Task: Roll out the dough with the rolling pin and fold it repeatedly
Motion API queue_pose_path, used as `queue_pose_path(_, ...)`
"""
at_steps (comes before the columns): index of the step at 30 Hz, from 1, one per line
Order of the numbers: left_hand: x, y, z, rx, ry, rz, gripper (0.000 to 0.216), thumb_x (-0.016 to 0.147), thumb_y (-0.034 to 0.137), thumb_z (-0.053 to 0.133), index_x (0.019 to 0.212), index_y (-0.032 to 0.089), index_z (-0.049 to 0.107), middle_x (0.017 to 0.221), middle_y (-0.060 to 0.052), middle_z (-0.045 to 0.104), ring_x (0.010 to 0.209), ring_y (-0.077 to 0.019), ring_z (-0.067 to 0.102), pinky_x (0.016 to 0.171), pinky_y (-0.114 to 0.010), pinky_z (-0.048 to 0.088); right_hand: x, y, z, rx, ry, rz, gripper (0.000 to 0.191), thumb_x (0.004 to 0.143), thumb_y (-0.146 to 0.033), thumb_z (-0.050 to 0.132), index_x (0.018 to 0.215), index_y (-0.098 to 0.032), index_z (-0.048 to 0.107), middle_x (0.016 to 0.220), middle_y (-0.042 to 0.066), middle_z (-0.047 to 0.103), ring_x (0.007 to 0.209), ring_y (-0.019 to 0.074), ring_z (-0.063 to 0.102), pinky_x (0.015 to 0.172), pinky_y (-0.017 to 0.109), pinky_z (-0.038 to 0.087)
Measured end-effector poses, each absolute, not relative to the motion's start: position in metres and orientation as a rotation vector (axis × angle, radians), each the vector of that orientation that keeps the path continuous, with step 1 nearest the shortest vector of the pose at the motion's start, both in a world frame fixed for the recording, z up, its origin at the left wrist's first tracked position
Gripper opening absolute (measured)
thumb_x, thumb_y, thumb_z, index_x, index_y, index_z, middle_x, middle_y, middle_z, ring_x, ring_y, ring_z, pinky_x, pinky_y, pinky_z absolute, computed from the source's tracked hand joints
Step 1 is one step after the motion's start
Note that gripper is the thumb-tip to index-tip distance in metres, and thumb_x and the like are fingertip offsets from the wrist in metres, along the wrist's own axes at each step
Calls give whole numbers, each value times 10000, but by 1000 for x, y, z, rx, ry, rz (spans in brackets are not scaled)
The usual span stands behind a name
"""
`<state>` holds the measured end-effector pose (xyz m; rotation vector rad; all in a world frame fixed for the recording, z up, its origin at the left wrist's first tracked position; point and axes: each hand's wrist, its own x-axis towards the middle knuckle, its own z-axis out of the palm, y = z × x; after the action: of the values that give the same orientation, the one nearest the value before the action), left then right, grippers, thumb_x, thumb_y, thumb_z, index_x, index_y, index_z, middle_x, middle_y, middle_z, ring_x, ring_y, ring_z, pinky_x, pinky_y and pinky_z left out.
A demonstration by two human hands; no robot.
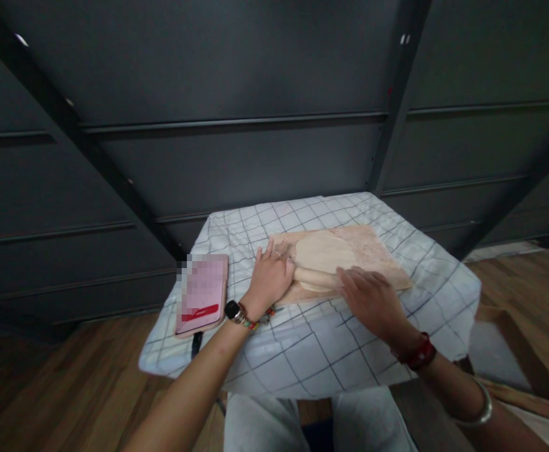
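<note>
A pale wooden rolling pin point(316, 277) lies across a flat, rolled-out sheet of dough point(326, 250). Under the dough is a thin wooden board point(385, 257), dusted with flour on its right part. My left hand point(271, 277) holds the pin's left end, its fingers partly extended past it over the board's left side. My right hand point(367, 297) is closed over the pin's right end, with the fingers curled and slightly blurred. Both palms face down, and they hide the ends of the pin.
A white checked cloth point(298, 358) covers the small table. On its left side lies a pink tablet or phone point(203, 292), partly pixelated. Dark metal panels point(237, 157) stand behind the table. An open cardboard box point(505, 351) sits on the wooden floor at right.
</note>
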<state>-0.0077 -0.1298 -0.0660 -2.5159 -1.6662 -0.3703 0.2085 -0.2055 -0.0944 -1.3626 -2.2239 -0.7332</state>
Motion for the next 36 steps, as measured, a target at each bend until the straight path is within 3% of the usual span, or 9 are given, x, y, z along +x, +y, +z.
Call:
queue_pose_path(7,-6,-129,-67,-2545,-1668,-384,465,939,247,266,1354,171,461,1481,-51,342,1402,-278,170,1111,-504,213,167,-250,-112,-1554,-2160,-856,397,871,-96,405,1249,-34,504,1152,207,601,1070,295,537,787,397,438)
queue_pose_path(10,-8,-130,-68,-2541,-1677,-381,463,945,246,246,1332,162,485,1476,-55,351,1401,-279,173,1110,-500,223,174,-244,-107,-1497,-2182,-814,392,865,-83,417,1246,-66,509,1115,171,619,1040,259,553,817,380,427)
queue_pose_path(16,-11,-132,-69,-2513,-1702,-357,477,949,258,223,1295,130,526,1424,-75,431,1376,-293,249,1112,-518,219,202,-212,-93,-1421,-2141,-759,258,926,-224,458,1134,-109,557,968,113,652,959,207,578,842,352,412)
queue_pose_path(23,-12,-130,-75,-2539,-1681,-401,485,939,243,235,1362,136,447,1478,-69,344,1404,-280,165,1120,-506,205,152,-264,-106,-1565,-2102,-911,444,835,-29,358,1250,-80,507,1042,169,644,924,242,585,716,365,463)
queue_pose_path(28,-15,-131,-76,-2559,-1713,-367,495,945,256,225,1391,128,397,1496,-90,302,1408,-289,138,1115,-523,192,152,-272,-93,-1481,-2213,-791,413,823,-13,392,1187,-113,558,1011,140,654,830,205,598,665,318,481)
queue_pose_path(36,-4,-119,-53,-2502,-1757,-309,489,947,279,231,1366,100,410,1511,-116,259,1407,-301,127,1123,-512,154,203,-222,-47,-1246,-2344,-648,352,854,-33,418,1160,-142,557,1036,105,611,898,189,557,786,324,461)
